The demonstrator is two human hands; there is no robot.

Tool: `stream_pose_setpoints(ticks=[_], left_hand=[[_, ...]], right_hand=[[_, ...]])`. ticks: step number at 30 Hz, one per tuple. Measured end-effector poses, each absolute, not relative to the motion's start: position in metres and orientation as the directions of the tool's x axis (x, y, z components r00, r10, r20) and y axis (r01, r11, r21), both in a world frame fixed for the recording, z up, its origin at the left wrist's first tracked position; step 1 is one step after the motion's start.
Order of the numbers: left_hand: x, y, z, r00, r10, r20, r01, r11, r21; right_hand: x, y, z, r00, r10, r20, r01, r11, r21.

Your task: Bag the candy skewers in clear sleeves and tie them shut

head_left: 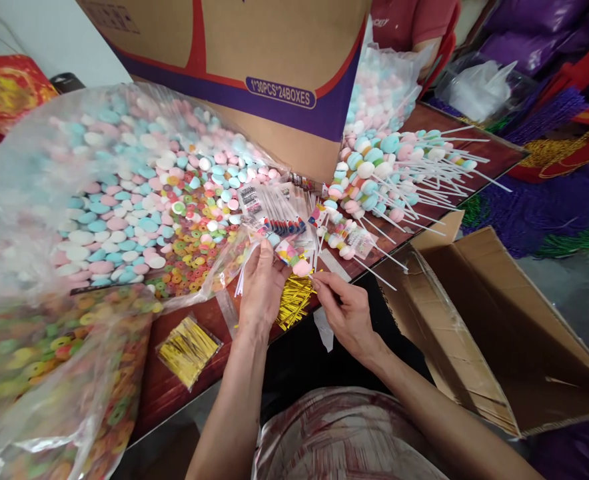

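My left hand point(263, 287) is closed around a candy skewer point(294, 259) of pink, white and coloured pieces, held over the table's front edge. Close to the skewer's pink end, my right hand point(347, 312) pinches its thumb and fingertips together; what lies between them is too small to make out. Loose gold twist ties point(294, 300) are heaped just below the skewer. Behind my hands lie printed clear bags point(274, 207) and white sticks. Two finished-looking candy skewers point(344, 247) with a printed label rest to the right of them.
A big open bag of pastel candies point(109, 220) and gummy rings point(194, 257) spreads leftward. Another gummy bag point(64, 373) and a packet of twist ties point(188, 350) lie nearer. A large carton point(274, 60) stands behind, piled skewers point(374, 167) right, an open box point(499, 333) below.
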State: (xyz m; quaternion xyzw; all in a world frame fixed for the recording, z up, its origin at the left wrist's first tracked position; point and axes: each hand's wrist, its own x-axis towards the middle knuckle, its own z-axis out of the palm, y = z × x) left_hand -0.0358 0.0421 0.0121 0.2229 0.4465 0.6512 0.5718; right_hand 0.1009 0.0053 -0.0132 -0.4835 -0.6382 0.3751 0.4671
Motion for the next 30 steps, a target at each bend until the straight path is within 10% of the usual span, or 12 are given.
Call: stream_pose_setpoints(ticks=[18, 30], left_hand=[[-0.024, 0.019, -0.018, -0.505, 0.836, 0.216, 0.298, -0.066, 0.952], [-0.02, 0.022, -0.025, -0.57, 0.812, 0.124, 0.182, -0.023, 0.983]], right_hand=[[0.098, 0.003, -0.007, -0.074, 0.997, 0.019, 0.032, 0.022, -0.999], [0.094, 0.001, -0.002, -0.103, 0.994, 0.038, 0.063, 0.044, -0.997]])
